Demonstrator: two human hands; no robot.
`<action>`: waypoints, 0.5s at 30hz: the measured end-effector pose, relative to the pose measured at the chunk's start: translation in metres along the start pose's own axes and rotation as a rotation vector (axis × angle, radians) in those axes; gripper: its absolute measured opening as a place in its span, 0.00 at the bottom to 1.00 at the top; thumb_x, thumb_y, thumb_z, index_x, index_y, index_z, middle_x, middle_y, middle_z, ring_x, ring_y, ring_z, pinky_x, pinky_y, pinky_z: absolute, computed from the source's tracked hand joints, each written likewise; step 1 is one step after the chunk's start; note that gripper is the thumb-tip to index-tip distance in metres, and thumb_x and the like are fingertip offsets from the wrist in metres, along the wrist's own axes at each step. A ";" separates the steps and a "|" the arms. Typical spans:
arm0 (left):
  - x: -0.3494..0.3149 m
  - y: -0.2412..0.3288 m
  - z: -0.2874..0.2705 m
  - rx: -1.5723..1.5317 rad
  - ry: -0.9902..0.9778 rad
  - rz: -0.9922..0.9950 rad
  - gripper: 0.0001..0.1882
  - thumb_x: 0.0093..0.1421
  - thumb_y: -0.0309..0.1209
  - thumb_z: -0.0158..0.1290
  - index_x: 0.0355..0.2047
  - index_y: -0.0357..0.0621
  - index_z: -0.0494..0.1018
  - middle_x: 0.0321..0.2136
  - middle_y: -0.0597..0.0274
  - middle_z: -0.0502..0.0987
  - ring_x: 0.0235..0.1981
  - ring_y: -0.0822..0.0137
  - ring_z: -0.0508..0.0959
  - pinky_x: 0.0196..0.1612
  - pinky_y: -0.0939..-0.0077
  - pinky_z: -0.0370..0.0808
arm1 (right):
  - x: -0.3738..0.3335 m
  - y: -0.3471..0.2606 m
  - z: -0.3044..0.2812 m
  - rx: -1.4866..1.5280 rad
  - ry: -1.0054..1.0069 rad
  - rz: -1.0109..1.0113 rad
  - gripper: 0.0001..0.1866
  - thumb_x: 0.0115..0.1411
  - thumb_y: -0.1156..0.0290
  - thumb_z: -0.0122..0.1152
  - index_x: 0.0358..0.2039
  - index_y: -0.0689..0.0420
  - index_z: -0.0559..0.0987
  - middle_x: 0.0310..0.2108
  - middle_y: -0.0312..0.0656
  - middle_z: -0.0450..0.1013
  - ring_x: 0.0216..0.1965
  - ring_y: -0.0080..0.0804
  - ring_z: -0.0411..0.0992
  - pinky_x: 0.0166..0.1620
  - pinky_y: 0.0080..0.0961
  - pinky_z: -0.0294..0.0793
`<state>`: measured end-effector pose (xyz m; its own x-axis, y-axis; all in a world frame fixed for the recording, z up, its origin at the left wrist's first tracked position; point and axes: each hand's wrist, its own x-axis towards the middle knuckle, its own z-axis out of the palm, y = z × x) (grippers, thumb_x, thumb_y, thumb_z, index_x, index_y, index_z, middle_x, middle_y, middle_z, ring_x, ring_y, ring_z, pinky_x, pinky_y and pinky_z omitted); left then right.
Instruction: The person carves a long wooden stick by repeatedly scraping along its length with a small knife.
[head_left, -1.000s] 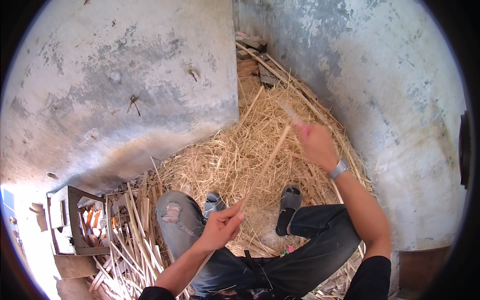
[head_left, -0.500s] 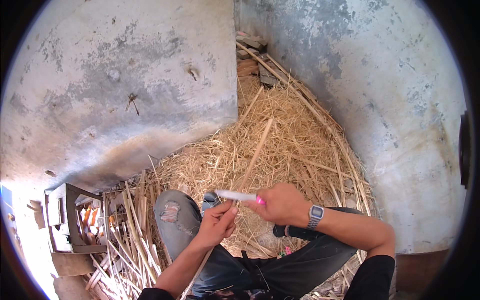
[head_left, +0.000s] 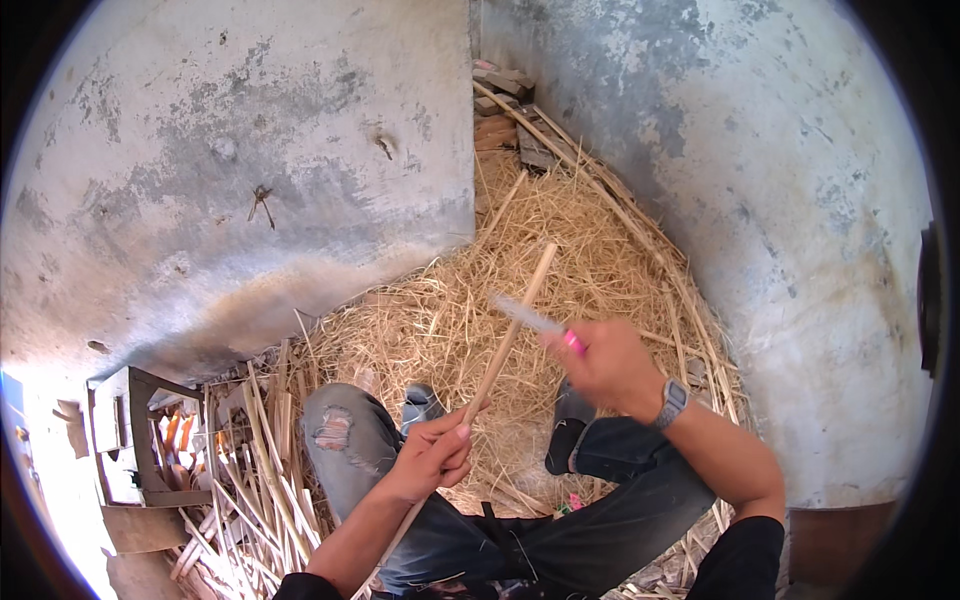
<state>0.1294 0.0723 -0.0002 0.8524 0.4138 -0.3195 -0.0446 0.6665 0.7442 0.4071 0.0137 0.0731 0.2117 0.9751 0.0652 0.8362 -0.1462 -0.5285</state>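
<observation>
My left hand (head_left: 433, 452) is closed around a long thin wooden strip, perhaps bamboo (head_left: 512, 335). The strip slants up and away to the right, and its lower end runs back along my left forearm. In my right hand (head_left: 607, 368), which wears a wristwatch, is a knife with a pink handle (head_left: 574, 342). The light blade (head_left: 527, 313), a little blurred, crosses the strip in its upper half. Whether the edge touches the strip I cannot tell.
Pale shavings (head_left: 400, 325) cover the floor ahead. Cut strips (head_left: 265, 450) are heaped at the left, by a dark frame (head_left: 180, 445). Worn walls (head_left: 250, 150) rise ahead and right. Longer strips (head_left: 620, 210) lie along the right wall. My bent legs (head_left: 600, 520) are below.
My right hand has moved up and away with the knife, from close beside my left hand to the strip's upper half. The strip's far end has shifted slightly right.
</observation>
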 end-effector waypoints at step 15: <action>0.017 0.004 0.005 -0.134 0.073 -0.049 0.25 0.76 0.36 0.42 0.69 0.41 0.60 0.16 0.76 0.50 0.13 0.81 0.49 0.16 0.83 0.49 | 0.029 0.015 0.017 -0.220 -0.002 -0.030 0.31 0.67 0.41 0.52 0.22 0.57 0.80 0.14 0.51 0.72 0.18 0.53 0.74 0.25 0.47 0.72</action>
<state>0.1461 0.0786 0.0006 0.8152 0.4197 -0.3990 -0.0776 0.7619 0.6430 0.4176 0.0425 0.0529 0.1840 0.9800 0.0763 0.9325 -0.1496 -0.3287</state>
